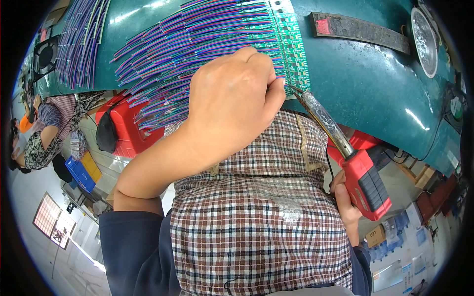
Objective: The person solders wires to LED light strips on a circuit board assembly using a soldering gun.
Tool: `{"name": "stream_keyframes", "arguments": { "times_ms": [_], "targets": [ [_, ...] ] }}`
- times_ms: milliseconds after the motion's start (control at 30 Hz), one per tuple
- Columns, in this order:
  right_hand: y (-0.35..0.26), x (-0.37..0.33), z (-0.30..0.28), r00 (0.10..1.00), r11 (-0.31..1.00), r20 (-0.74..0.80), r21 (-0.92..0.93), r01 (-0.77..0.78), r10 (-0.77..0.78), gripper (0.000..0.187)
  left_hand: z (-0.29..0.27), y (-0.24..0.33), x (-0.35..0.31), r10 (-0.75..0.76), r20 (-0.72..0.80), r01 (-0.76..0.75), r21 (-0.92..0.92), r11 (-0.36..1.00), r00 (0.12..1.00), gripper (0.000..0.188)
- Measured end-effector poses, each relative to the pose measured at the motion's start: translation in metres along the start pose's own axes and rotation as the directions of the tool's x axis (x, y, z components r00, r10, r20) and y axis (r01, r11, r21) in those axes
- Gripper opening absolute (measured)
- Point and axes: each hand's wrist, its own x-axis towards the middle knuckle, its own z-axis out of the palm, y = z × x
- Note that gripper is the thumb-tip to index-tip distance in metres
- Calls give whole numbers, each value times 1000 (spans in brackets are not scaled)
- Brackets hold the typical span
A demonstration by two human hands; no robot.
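My left hand (232, 89) is closed in a pinch at the edge of a green circuit board panel (297, 47). Rows of thin blue, red and green wires (173, 54) run leftward from the panel and pass under this hand. Wire ends seem to be between thumb and forefinger, though the fingertips are mostly hidden. A soldering iron (363, 180) with a red and black handle is gripped in my right hand (345, 204), which its handle partly hides. The iron's tip points up and left, beside the panel's near edge and close to my left thumb.
On the green table (355, 93) lie a dark curved bar (360, 33) and a round metal dish (423, 42). More bundled wires (84, 42) and a black fan (46, 56) are at far left. Another person (47, 123) sits there. A red stool (128, 128) stands below the table edge.
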Motion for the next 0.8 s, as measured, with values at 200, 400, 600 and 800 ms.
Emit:
{"name": "stream_keyframes", "arguments": {
  "times_ms": [200, 400, 600, 800],
  "targets": [
    [7, 0, -1, 997, 993, 18, -83, 81, -79, 25, -1, 0, 0, -20, 14, 20, -9, 1000, 1000, 22],
    [5, -2, -1, 997, 995, 42, -78, 61, -58, 25, -1, 0, 0, -19, 15, 19, 8, 1000, 1000, 23],
    [3, -1, 5, 996, 993, 10, 74, 87, -88, 11, 1, 0, -2, 25, -19, -25, 25, 999, 1000, 22],
    [7, 3, 2, 992, 993, 25, 4, 121, -122, 24, 1, 0, -2, 31, -16, -31, 26, 999, 999, 22]
  ]
}}
